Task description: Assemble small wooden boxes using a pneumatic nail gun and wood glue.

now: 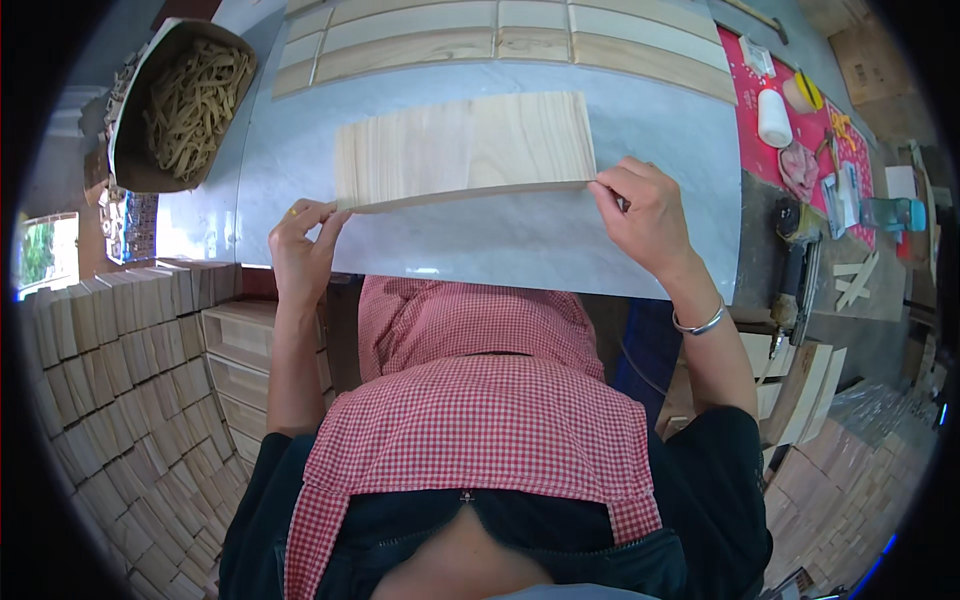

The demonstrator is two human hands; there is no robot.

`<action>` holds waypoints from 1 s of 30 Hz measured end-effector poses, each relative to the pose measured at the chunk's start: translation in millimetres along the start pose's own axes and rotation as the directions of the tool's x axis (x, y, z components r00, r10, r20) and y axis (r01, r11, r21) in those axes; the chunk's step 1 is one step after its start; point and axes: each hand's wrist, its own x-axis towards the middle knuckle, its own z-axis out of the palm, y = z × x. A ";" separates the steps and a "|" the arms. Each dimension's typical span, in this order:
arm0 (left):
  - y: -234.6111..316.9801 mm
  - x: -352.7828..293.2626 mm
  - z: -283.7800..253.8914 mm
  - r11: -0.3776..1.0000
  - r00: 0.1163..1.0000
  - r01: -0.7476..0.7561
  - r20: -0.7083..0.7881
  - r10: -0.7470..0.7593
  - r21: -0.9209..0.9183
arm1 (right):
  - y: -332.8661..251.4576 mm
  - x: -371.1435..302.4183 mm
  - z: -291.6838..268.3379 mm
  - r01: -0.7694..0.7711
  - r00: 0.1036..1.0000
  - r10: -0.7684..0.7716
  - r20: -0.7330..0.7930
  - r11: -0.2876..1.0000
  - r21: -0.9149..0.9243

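A pale, flat wooden board point(465, 150) with visible grain is held between my two hands, over the near part of a grey marbled tabletop point(450, 240). My left hand point(303, 245) pinches its near left corner between thumb and fingers. At the near right corner, my right hand point(640, 210) grips with thumb and curled fingers. The board slants slightly, its right end farther from me than its left. Whether its far edge touches the tabletop I cannot tell.
Rows of wooden boards point(430, 62) lie along the table's far side. A box point(125, 150) of tan strips point(198, 110) stands far left. On the right are a white bottle point(773, 118), a yellow tape roll point(803, 92) and a power tool point(793, 270). Stacked wood point(120, 370) fills the lower left.
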 end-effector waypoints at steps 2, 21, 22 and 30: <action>-1.2 0.1 1.4 1.000 1.000 -0.002 -0.004 0.002 0.009 | 3.9 -1.7 1.0 0.009 1.000 -0.009 0.003 1.000 0.023; 122.0 54.2 81.6 0.776 0.723 -0.631 0.370 0.584 0.008 | -2.2 41.3 40.3 -0.174 0.866 0.292 -0.406 0.937 0.303; 127.1 59.4 94.4 0.763 0.703 -0.647 0.386 0.597 -0.001 | -2.9 43.8 44.8 -0.191 0.856 0.297 -0.424 0.942 0.275; 125.5 80.2 124.7 0.773 0.681 -0.633 0.443 0.583 -0.043 | -11.9 47.3 52.4 -0.312 0.825 0.413 -0.386 0.902 0.298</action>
